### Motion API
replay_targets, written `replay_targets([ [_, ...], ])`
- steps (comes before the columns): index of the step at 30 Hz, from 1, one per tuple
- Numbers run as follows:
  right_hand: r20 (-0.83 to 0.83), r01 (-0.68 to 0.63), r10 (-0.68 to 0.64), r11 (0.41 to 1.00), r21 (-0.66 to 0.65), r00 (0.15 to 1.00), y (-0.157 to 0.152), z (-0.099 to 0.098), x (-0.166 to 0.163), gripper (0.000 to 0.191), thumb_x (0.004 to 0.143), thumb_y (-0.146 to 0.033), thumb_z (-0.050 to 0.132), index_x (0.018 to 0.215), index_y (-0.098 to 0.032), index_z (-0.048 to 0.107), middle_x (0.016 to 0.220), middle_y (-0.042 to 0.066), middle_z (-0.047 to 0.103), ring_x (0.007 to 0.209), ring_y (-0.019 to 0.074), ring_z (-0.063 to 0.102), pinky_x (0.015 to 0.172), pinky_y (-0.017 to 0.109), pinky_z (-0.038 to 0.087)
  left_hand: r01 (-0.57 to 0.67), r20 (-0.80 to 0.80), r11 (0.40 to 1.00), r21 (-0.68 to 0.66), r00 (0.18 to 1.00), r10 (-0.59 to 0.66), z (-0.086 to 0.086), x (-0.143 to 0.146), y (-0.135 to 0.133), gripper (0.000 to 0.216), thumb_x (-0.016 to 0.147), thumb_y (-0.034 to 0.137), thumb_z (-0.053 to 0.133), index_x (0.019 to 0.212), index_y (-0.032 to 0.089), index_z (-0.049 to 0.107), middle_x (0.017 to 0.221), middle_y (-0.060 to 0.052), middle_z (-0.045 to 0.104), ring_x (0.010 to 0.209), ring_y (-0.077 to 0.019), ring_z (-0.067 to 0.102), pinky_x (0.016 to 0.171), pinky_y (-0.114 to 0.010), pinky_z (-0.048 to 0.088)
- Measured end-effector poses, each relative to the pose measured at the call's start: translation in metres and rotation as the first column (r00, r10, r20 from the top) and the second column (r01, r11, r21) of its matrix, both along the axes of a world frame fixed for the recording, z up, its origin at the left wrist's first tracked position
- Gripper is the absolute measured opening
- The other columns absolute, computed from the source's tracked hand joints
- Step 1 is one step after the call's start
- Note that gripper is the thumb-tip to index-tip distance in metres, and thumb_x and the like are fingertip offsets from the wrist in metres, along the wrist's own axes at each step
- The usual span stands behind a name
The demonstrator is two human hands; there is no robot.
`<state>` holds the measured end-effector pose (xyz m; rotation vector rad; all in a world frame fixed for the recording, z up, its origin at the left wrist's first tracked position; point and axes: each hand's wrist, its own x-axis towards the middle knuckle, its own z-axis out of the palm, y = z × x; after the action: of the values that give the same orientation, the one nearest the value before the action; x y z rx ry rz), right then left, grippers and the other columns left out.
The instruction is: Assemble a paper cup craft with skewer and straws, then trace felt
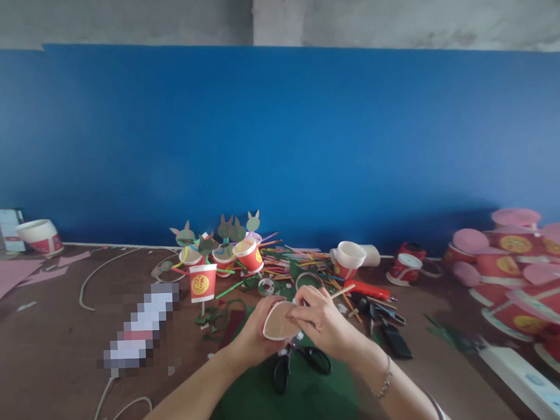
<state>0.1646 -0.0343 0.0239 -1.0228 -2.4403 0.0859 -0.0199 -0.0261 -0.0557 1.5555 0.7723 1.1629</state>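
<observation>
A paper cup [275, 323] is tipped so that its open mouth faces me, squeezed into an uneven oval. Wrapped around its side is my left hand [257, 333]. My right hand [314, 319] is closed at the cup's right rim, thumb and fingers pinching there. Past its knuckles a thin pale stick [344, 290] pokes out; whether the hand grips it or it joins the cup is hidden. Black-handled scissors [290, 366] lie just below the cup on green paper [287, 406].
Red cups with paper animal heads, one nearest [203, 283], stand left of centre beside coloured sticks [295, 258]. A white cup [349, 259], a red tool [368, 289] and stacked red cups [502, 266] are rightward. A power strip [527, 379] lies front right; a blurred phone [141, 328] lies left.
</observation>
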Motion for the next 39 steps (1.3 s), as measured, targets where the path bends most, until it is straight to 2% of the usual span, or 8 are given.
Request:
replay_targets([
  [13,-0.026,-0.002,-0.002,0.989,-0.149,1.000,0.004,-0.007,0.000,0.021,0.089,-0.016,0.052,0.074,-0.020,0.067,0.084,0.002,0.050,0.078,0.0145,0.050,0.071,0.032,0.033,-0.005,-0.130,0.998,0.059,0.991,0.013,-0.001,0.001,0.003,0.055,0.061,0.019,0.075,0.112,0.019,0.054,0.099,-0.006,0.062,0.093,-0.0227,0.058,0.083,-0.033,0.045],
  [21,-0.010,-0.013,0.012,0.989,-0.146,1.000,-0.001,-0.009,-0.006,0.023,0.088,-0.015,0.053,0.066,-0.017,0.061,0.084,0.001,0.048,0.076,0.0132,0.049,0.070,0.030,0.036,-0.003,-0.066,1.000,0.030,0.998,0.005,0.001,0.008,0.001,0.052,0.058,0.016,0.076,0.106,0.019,0.055,0.091,-0.005,0.062,0.086,-0.0214,0.059,0.077,-0.032,0.047],
  [25,-0.026,0.014,-0.017,0.993,-0.119,1.000,-0.005,-0.003,-0.008,0.018,0.087,-0.016,0.052,0.074,-0.019,0.063,0.088,0.003,0.051,0.079,0.0148,0.053,0.072,0.031,0.040,0.023,-0.013,1.000,-0.003,1.000,-0.023,0.009,0.010,-0.001,0.049,0.060,0.017,0.076,0.103,0.018,0.053,0.092,-0.005,0.061,0.083,-0.0193,0.059,0.074,-0.030,0.047],
  [27,-0.052,0.044,-0.049,0.994,-0.095,0.997,-0.003,0.003,-0.002,0.010,0.086,-0.019,0.054,0.088,-0.021,0.064,0.094,0.005,0.054,0.085,0.0169,0.055,0.075,0.032,0.042,0.057,0.018,0.998,-0.025,0.998,-0.057,0.011,0.008,-0.001,0.049,0.062,0.017,0.074,0.105,0.018,0.051,0.092,-0.004,0.061,0.081,-0.0179,0.058,0.071,-0.028,0.047],
  [30,-0.064,0.195,-0.194,0.981,0.013,0.979,0.005,0.010,0.013,0.021,0.087,-0.032,0.055,0.105,-0.023,0.061,0.105,0.008,0.059,0.098,0.0226,0.055,0.084,0.039,0.042,0.044,0.035,0.998,-0.052,0.999,-0.042,0.010,0.004,-0.001,0.049,0.064,0.017,0.074,0.106,0.019,0.049,0.093,-0.003,0.059,0.081,-0.0168,0.057,0.068,-0.026,0.048],
  [34,-0.103,0.381,-0.370,0.914,0.139,0.923,0.023,0.000,0.033,0.034,0.090,-0.044,0.047,0.116,-0.025,0.057,0.114,0.009,0.062,0.110,0.0272,0.054,0.104,0.054,0.025,-0.006,-0.026,1.000,-0.021,1.000,0.006,0.011,0.002,-0.002,0.055,0.060,0.021,0.079,0.106,0.018,0.049,0.095,-0.004,0.059,0.083,-0.0173,0.057,0.072,-0.027,0.048],
  [36,-0.196,0.435,-0.415,0.898,0.070,0.889,0.030,-0.009,0.037,0.041,0.091,-0.047,0.042,0.122,-0.024,0.054,0.121,0.011,0.058,0.117,0.0284,0.049,0.105,0.053,0.027,0.002,-0.062,1.000,0.031,0.998,0.000,0.012,0.002,-0.003,0.059,0.058,0.024,0.081,0.107,0.018,0.048,0.097,-0.005,0.060,0.085,-0.0181,0.057,0.075,-0.028,0.048],
  [39,-0.380,0.421,-0.448,0.893,-0.158,0.809,0.035,-0.018,0.034,0.049,0.092,-0.050,0.035,0.128,-0.020,0.049,0.130,0.013,0.053,0.122,0.0275,0.046,0.101,0.046,0.037,-0.024,-0.104,0.996,0.088,0.994,0.033,0.014,0.001,-0.003,0.060,0.058,0.027,0.082,0.107,0.017,0.049,0.098,-0.006,0.061,0.086,-0.0190,0.058,0.077,-0.029,0.047],
])
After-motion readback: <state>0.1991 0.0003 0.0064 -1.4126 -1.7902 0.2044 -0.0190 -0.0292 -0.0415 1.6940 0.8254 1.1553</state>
